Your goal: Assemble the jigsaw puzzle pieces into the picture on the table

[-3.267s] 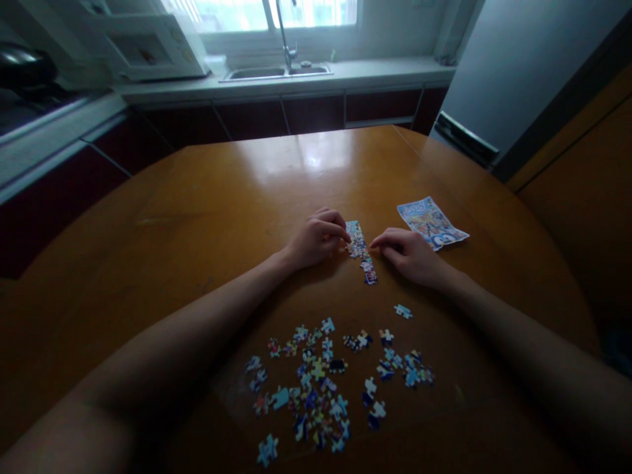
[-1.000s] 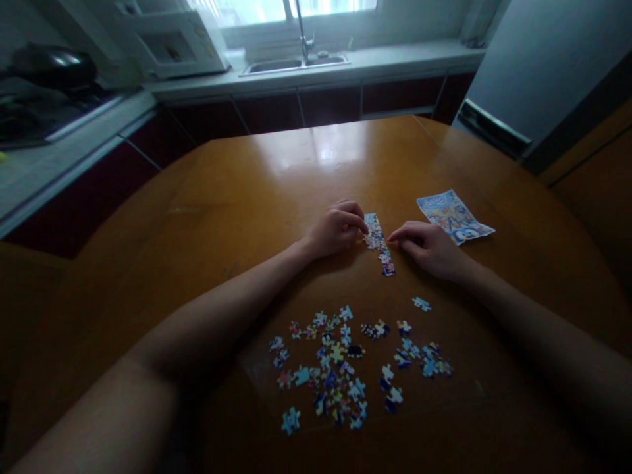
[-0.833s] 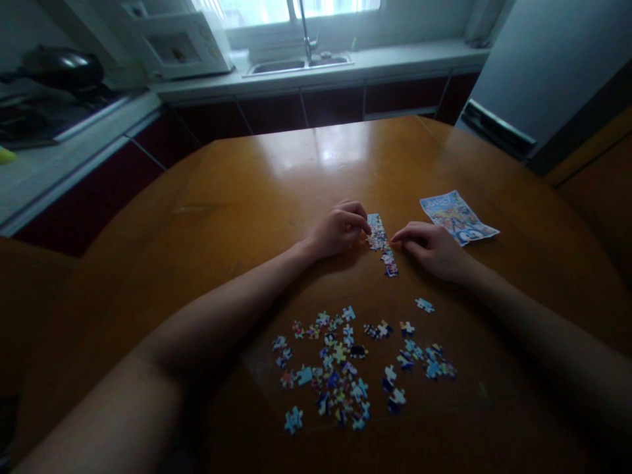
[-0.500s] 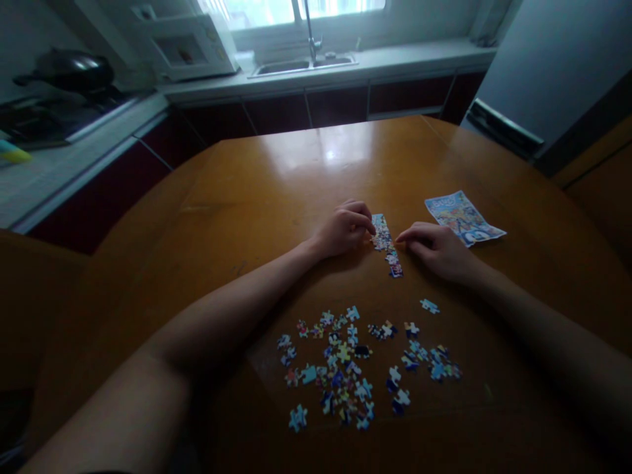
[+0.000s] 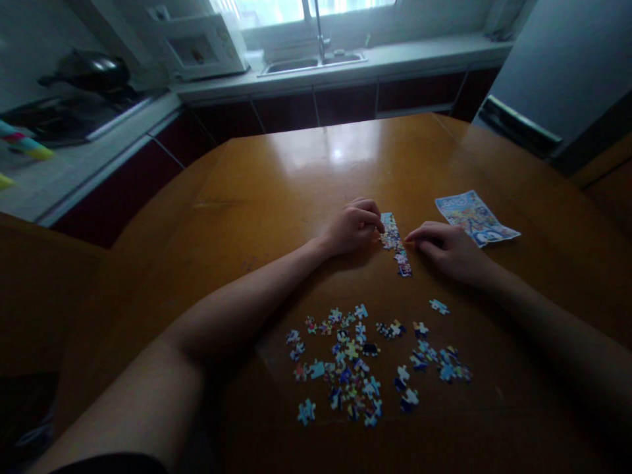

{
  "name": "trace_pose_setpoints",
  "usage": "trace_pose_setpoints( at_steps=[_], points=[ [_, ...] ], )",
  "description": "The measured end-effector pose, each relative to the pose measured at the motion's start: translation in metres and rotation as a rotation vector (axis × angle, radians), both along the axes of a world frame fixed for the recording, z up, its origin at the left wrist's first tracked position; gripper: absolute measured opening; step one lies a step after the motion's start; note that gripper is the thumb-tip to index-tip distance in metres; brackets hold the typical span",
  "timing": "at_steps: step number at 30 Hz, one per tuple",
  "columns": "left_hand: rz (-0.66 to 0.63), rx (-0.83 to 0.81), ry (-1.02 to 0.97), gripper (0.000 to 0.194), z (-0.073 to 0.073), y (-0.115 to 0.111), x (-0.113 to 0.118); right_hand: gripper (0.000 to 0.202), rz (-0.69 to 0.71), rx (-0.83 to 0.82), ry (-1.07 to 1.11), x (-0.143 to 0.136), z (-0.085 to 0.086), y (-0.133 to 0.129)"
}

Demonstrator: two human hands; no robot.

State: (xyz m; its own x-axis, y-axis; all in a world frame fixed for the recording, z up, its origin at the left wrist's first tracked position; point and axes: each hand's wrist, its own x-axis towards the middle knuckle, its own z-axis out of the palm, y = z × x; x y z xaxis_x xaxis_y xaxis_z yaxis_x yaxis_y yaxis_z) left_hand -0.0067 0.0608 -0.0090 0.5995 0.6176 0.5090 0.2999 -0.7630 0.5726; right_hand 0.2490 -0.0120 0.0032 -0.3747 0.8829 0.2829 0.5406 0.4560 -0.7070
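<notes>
A narrow strip of joined jigsaw puzzle [image 5: 395,241] lies on the table between my two hands. My left hand [image 5: 356,227] is at the strip's left edge with its fingers curled and closed, the fingertips touching or nearly touching it. Whatever those fingers may hold is hidden. Just off the strip's right edge, my right hand [image 5: 447,249] rests on the table, thumb and index finger drawn together. Anything in that pinch is too small to make out. Nearer to me are many loose puzzle pieces [image 5: 351,349], spread in a rough cluster. A single light-blue piece [image 5: 439,306] sits apart, below my right wrist.
A creased picture sheet [image 5: 476,217] lies beyond my right hand on the wooden table [image 5: 276,191]. Past the table's far edge run a counter with a sink [image 5: 316,64], a microwave [image 5: 202,49] and a stove with a dark pan [image 5: 93,71]. A fridge [image 5: 553,72] stands at right.
The whole view has shifted slightly, so everything appears a little further right. Both hands keep nearly the same place beside the puzzle strip, and the loose pieces lie as before.
</notes>
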Motion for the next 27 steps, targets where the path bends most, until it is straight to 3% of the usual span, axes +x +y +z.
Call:
trace_pose_setpoints(
  at_steps=[9, 27],
  points=[
    [-0.022, 0.016, -0.022, 0.025, 0.0054, -0.0023, 0.0008, 0.020, 0.005, 0.001, 0.007, 0.0006, -0.0008, 0.0007],
    [-0.033, 0.030, -0.036, 0.021, 0.0022, 0.0012, 0.0012, 0.021, 0.012, -0.009, -0.028, 0.0020, -0.0001, 0.0006]
  ],
)
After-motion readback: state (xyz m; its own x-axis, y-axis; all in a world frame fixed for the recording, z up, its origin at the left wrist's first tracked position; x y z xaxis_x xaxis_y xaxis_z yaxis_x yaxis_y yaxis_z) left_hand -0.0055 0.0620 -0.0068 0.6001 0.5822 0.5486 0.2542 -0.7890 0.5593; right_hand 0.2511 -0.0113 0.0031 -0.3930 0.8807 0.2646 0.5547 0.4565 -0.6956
